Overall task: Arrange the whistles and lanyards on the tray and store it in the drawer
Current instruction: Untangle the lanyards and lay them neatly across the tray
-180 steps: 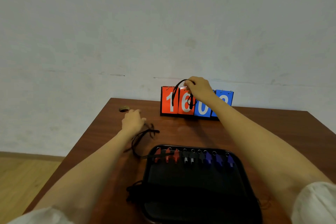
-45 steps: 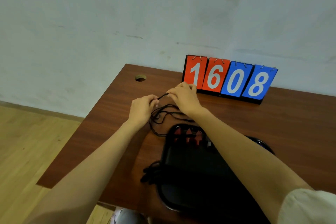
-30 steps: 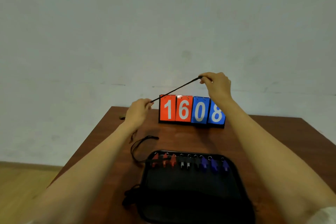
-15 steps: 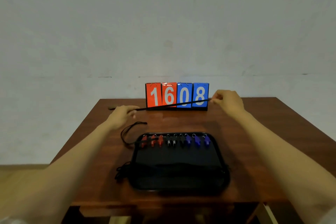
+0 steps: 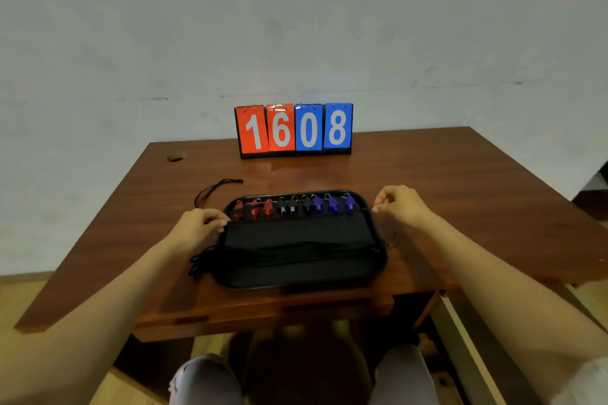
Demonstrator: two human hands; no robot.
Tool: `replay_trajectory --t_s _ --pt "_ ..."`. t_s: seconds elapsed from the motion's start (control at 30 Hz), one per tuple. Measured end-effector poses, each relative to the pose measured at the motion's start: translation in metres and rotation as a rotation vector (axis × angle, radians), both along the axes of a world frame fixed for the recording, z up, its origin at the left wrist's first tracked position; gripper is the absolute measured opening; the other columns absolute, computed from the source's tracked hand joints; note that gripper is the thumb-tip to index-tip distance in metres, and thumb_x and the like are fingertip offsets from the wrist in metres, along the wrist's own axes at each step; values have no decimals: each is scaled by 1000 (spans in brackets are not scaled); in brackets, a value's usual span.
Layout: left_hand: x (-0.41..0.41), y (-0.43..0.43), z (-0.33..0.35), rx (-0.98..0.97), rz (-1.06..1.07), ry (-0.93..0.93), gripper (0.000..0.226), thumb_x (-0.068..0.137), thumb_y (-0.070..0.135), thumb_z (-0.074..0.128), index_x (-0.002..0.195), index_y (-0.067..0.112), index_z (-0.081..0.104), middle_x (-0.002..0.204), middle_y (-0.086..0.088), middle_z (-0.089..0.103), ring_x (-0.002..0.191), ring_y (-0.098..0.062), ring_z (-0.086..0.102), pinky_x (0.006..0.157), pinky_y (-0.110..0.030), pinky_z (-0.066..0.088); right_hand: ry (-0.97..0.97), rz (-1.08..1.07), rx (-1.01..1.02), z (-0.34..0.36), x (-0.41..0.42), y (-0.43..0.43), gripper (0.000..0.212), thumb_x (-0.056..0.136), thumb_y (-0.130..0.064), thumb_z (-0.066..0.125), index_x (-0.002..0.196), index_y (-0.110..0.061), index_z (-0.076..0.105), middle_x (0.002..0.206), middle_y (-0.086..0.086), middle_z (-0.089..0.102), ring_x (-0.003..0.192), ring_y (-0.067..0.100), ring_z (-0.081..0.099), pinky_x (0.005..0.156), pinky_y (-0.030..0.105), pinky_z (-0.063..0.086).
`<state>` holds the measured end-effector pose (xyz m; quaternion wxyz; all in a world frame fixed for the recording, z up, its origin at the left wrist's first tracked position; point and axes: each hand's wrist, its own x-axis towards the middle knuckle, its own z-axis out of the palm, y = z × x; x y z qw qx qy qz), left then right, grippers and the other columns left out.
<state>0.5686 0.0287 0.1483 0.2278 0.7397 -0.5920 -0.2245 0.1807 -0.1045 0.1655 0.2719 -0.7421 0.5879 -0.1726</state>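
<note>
lying stretched straight across the black tray (image 5: 296,276), just in front of the whistle row: one black lanyard (image 5: 296,214), pulled taut from the tray's left edge to its right. pinching the lanyard's left end at the tray's left rim: the left hand (image 5: 197,223), thumb and fingertips pressed together on the cord. pinching the other end just off the tray's right rim: the right hand (image 5: 399,204), fingers curled in and closed on the cord, though the cord itself showing only faintly there. standing in a line along the tray's far edge: three red whistles (image 5: 255,207), then black whistles (image 5: 292,205) in the middle, then three blue whistles (image 5: 332,204) to the right, each with a small ring at its top. lying bunched across the tray's middle and spilling over its left edge: more lanyards (image 5: 279,248), dark on dark and hard to count. sitting loose on the brown wooden table (image 5: 460,181), just beyond the tray's left far corner: another black cord loop (image 5: 214,189). standing upright at the table's back, against the pale wall: a flip scoreboard (image 5: 294,130) reading 1608, two red cards and two blue. showing at the bottom edge below the table: the person's knees in light trousers.
</note>
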Motion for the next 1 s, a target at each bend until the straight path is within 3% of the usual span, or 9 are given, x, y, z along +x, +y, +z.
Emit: replay_trajectory --t_s 0.1,0.2,0.47,0.6,0.67,0.8,0.9,1.0 --pt "-5 9 -15 27 27 23 13 95 13 51 101 16 63 92 2 68 90 -14 59 71 -21 43 34 31 83 -12 -5 9 11 86 -12 66 75 -15 65 70 -6 66 73 12 61 65 22 46" --pt "-4 15 -26 42 37 16 5 92 14 57 90 18 60 89 3 67 93 -17 60 79 -27 44 48 43 182 -19 -9 17 13 89 -7 61 76 -9 64 67 -6 64 65 9 62 63 21 50" --pt "-8 19 -41 0 -52 -146 14 87 20 63 79 32 62 96 5 61 100 -18 57 88 -32 44 113 40 222 -30 -18 25 8 89 -10 61 87 -4 67 73 -8 62 72 7 59 67 22 45" --pt "-11 18 -44 6 -20 -364 4 88 33 60 89 35 63 114 6 56 119 -21 41 99 -43 24 105 57 228 -28 -18 28 2 85 -9 67 85 -7 65 78 -3 65 74 10 61 60 17 44" --pt "-14 19 -46 5 -33 -431 18 87 39 60 104 36 61 125 7 52 125 -20 34 99 -41 18 98 69 218 -26 -17 28 9 81 -7 71 85 -9 63 86 2 65 74 12 61 58 17 45" --pt "-21 19 -45 -5 -128 -496 45 83 44 63 125 37 49 136 8 45 130 -20 25 99 -40 14 131 114 171 -22 -8 28 19 78 -12 75 91 -14 62 99 1 60 93 19 58 68 25 46" --pt "-26 19 -46 -34 -172 -524 46 82 46 63 125 36 50 134 9 46 129 -19 26 99 -39 13 195 164 151 -23 0 27 18 78 -18 75 91 -19 62 103 0 61 101 22 59 84 39 52" --pt "-29 18 -50 -33 -191 -539 39 83 45 63 120 35 56 129 10 49 126 -17 30 96 -38 15 280 207 132 -29 8 27 17 79 -21 75 89 -22 62 109 2 62 106 24 57 94 44 48"
